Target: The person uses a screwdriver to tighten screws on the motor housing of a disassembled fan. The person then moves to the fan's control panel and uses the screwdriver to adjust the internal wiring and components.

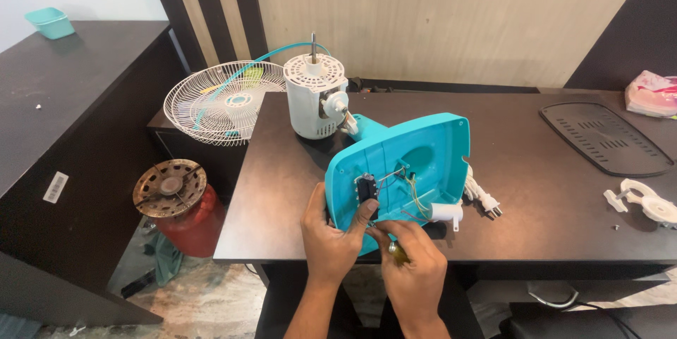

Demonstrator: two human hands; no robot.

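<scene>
on the dark bench (536, 191) a teal fan base (412, 162) stands tipped on edge near the front, its hollow underside facing the person. behind it, touching its neck, stands a white motor (315, 99) with its shaft upright. a white wire grille (222, 99) leans off the bench's back left corner. a black grid panel (605, 138) lies far right, with white plastic parts (645, 201) near it. a white plug (483, 198) lies just right of the base. the left hand (331, 240) grips the base's lower edge, thumb on the black switch block (367, 189). the right hand (416, 268) has its fingers (384, 229) closed on a small tool (395, 249) at the wires (412, 198).
</scene>
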